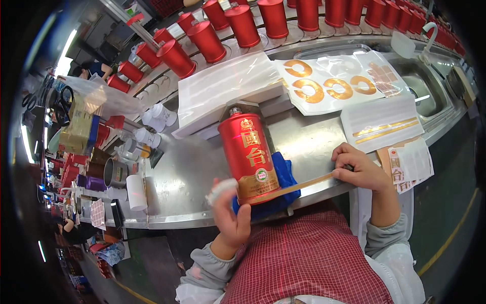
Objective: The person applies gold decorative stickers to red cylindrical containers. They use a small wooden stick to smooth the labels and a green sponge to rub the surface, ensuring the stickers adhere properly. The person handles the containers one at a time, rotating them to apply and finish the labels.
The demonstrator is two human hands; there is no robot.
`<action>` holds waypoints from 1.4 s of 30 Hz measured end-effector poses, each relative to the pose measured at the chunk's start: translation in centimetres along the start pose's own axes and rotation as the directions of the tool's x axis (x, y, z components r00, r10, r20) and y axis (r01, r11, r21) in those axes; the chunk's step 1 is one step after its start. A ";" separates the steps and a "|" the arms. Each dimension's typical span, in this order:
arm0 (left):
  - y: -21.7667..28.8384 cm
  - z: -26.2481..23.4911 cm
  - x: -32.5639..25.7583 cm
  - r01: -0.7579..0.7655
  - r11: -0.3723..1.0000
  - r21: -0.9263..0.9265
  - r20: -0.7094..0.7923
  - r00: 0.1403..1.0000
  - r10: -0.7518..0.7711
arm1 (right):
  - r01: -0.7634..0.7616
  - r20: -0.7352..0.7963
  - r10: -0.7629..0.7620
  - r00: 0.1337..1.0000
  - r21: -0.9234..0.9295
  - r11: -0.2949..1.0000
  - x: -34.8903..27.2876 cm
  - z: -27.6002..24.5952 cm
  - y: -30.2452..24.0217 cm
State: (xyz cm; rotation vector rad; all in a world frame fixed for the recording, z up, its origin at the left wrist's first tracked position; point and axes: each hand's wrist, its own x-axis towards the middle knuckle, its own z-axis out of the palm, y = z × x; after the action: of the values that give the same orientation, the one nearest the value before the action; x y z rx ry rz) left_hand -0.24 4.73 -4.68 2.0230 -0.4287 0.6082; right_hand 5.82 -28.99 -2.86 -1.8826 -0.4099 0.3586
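Observation:
A red bottle (243,147) with gold characters and a gold lower band lies tilted on the steel bench, its neck pointing away from me and its base toward me. Blue cloth (286,175) is bunched under and beside it. From the bottle's lower edge a narrow gold strip (309,181) runs to the right. My right hand (359,169) is closed, pinching the strip's far end between thumb and fingers. At the base's left side, my left hand (233,220) is closed around a soft white wad (223,189), partly blurred, with the thumb near the bottle.
Beyond the bottle lie white sheets (228,88) and a sheet with gold ring-shaped labels (316,101). Sheets with gold strips (382,124) lie to the right, near a sink (430,96). Red bottles (243,25) line a conveyor at the back. A paper roll (135,192) stands left.

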 end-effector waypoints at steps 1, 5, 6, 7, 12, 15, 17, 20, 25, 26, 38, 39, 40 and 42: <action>-0.2 -0.5 0.0 -0.180 0.971 0.155 0.019 0.984 0.179 | 0.014 0.000 -0.014 1.000 -0.014 1.000 0.0 0.0 0.2; 0.3 -1.3 0.4 -0.472 0.803 0.363 0.213 0.881 0.422 | 0.033 0.000 -0.033 0.999 -0.021 0.999 0.2 0.3 0.9; 0.4 -1.4 0.7 -0.519 0.771 0.368 0.257 0.854 0.452 | 0.029 -0.003 -0.029 1.000 -0.013 0.999 0.3 0.3 0.8; 0.5 -1.7 1.1 -0.564 0.737 0.371 0.302 0.824 0.479 | 0.033 -0.001 -0.033 0.999 -0.014 0.999 0.3 0.4 0.9; 0.6 -1.6 3.0 -0.716 0.631 0.299 0.432 0.691 0.579 | 0.047 -0.005 -0.047 0.999 -0.025 0.999 0.3 0.5 1.2; 1.2 -0.2 3.8 -0.650 0.690 0.319 0.492 0.736 0.465 | 0.013 0.007 -0.013 1.000 -0.008 1.000 0.4 0.4 1.1; 0.5 0.2 3.3 -0.464 0.859 0.218 0.325 0.864 0.384 | -0.002 0.008 0.002 1.000 0.029 1.000 0.3 0.6 0.6; -1.1 0.2 1.2 -0.247 0.967 0.060 0.157 0.959 0.235 | -0.018 0.076 0.011 0.997 0.094 0.995 0.9 1.0 -0.8; -1.0 -0.5 -0.1 -0.249 0.965 0.076 0.075 0.967 0.244 | 0.026 0.105 -0.040 0.994 0.133 0.991 1.2 0.9 -0.8; -0.9 -1.0 -0.5 -0.282 0.954 0.105 0.095 0.957 0.273 | 0.035 0.091 -0.048 0.995 0.137 0.990 1.0 0.8 -0.5; 0.6 -0.8 2.9 -0.712 0.663 0.232 0.389 0.692 0.608 | -0.035 0.081 0.022 0.996 0.164 0.986 1.2 1.5 -0.1; 0.7 -0.7 3.1 -0.735 0.631 0.249 0.451 0.664 0.596 | -0.042 0.080 0.029 0.996 0.163 0.986 1.2 1.5 -0.1; 0.9 -0.5 3.2 -0.704 0.658 0.268 0.460 0.694 0.555 | -0.038 0.073 0.027 0.997 0.163 0.986 1.2 1.6 -0.1; 1.3 -0.2 3.5 -0.635 0.706 0.314 0.475 0.749 0.462 | -0.027 0.067 0.016 0.998 0.165 0.986 1.4 1.8 -0.2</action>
State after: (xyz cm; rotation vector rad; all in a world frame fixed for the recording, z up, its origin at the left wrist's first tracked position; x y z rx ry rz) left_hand 1.87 4.06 -1.72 2.4800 -1.2738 0.7500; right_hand 6.30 -26.78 -3.37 -1.7175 -0.3922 0.4566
